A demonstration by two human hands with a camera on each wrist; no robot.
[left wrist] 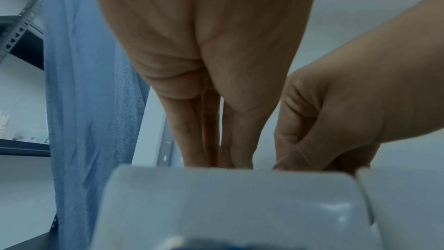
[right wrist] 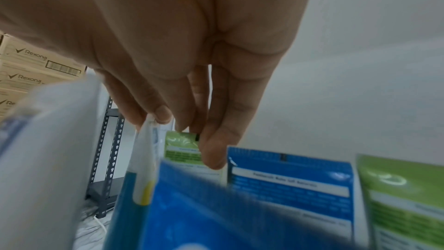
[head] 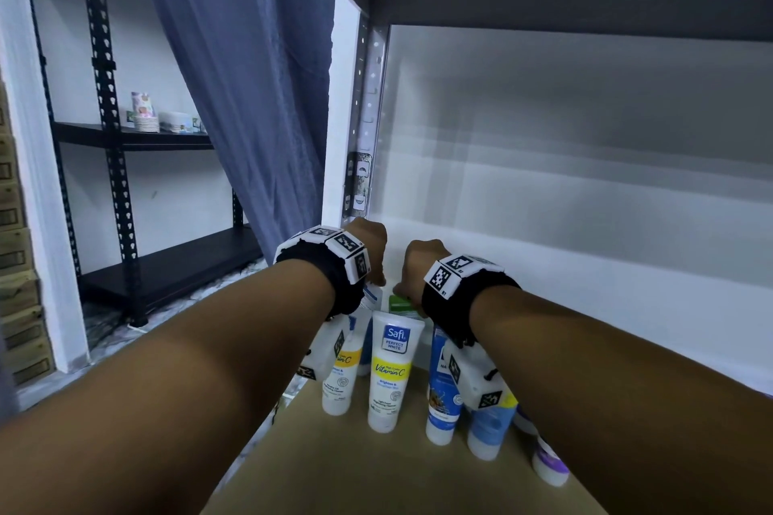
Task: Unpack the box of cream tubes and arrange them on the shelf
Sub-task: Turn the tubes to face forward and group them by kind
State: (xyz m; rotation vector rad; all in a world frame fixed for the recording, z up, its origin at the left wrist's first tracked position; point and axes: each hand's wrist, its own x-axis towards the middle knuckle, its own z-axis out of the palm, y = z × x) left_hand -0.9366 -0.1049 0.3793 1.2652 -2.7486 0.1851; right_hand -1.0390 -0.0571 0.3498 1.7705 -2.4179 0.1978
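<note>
Several cream tubes stand cap-down in rows at the left end of the brown shelf board (head: pixel 376 472); a white Safi tube with a yellow band (head: pixel 391 368) stands in front. Both hands reach to the back row. My left hand (head: pixel 376 282) points its fingers (left wrist: pixel 192 136) and thumb down together and pinches the top edge of a white and blue tube (head: pixel 373 297); a white tube (left wrist: pixel 228 197) hides the tips. My right hand (head: pixel 399 291) pinches the crimped top of a green tube (right wrist: pixel 180 145), with the thumb (right wrist: pixel 211 151) on its face. The box is out of view.
Blue tubes (head: pixel 443 393) and a purple-capped one (head: pixel 550 464) stand under my right forearm. The metal upright (head: pixel 364 117) and a blue curtain (head: pixel 234 96) border the left. The upper shelf beam (head: pixel 543 4) runs overhead. Rexona cartons (right wrist: pixel 36 64) are stacked far left.
</note>
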